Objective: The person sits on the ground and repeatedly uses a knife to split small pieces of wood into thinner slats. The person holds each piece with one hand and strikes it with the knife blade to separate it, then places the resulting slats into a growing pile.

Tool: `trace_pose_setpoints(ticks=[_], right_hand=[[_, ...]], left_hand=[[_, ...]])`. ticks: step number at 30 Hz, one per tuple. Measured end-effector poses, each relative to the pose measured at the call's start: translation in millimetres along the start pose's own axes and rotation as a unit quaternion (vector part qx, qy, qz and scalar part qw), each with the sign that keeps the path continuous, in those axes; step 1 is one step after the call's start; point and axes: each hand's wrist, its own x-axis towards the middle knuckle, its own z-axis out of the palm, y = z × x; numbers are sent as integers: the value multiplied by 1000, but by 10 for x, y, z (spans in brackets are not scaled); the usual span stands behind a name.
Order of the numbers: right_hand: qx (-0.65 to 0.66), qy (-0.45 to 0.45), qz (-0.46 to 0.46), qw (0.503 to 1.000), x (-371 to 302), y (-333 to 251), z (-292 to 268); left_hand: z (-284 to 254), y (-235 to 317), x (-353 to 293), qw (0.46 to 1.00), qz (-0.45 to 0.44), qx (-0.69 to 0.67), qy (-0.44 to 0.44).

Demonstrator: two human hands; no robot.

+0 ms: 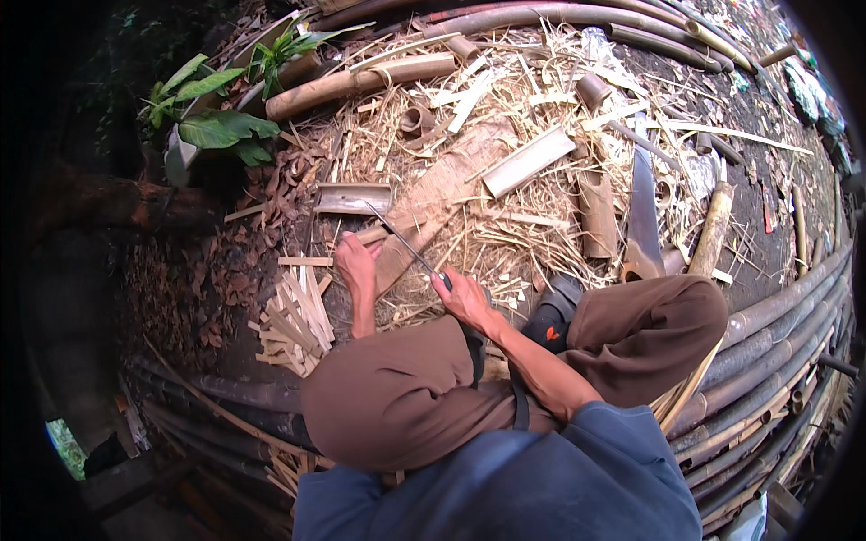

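1. Nearest the camera is the person's blue shirt (505, 478), with the brown trousers (388, 388) just beyond, the legs folded on either side of the working space.
2. The right hand (462, 296) has its fingers wrapped around the dark handle of a long, slim knife (406, 242), whose blade slants away toward the far left.
3. The left hand (358, 261) grips the near-left end of a pale bamboo strip (372, 235) between fingers and thumb. The strip lies ahead of the left knee, over the near end of a flat wooden slab (451, 176), and the blade crosses it; whether the edge bites or only rests there, I cannot tell.
4. To work the strip well, it seems best to brace it firmly against the slab, set the blade at a low angle and take light, even strokes directed away from the left fingers. Those fingers sit close to the edge, so a slip looks like the chief risk; a grip farther back would be safer.
5. A heap of cut bamboo slats (302, 320) lies near left, handy for comparing width.
6. Farther off are a short split bamboo trough (354, 197), a longer bamboo half (529, 161) and, to the right, a handsaw (644, 198), amid pale shavings (519, 239).
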Motion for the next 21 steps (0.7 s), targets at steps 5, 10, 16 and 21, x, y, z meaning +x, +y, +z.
trace_pose_setpoints(ticks=[5, 10, 16, 21], right_hand=[[5, 27, -52, 998, -40, -6, 239], [14, 55, 26, 998, 94, 395, 60], [-9, 34, 49, 998, 6, 483, 25], [84, 2, 103, 991, 55, 516, -52]], left_hand=[[-132, -87, 42, 1000, -10, -6, 3], [16, -77, -179, 999, 50, 7, -13], [-21, -87, -49, 997, 17, 60, -35], [258, -501, 111, 959, 228, -162, 38]])
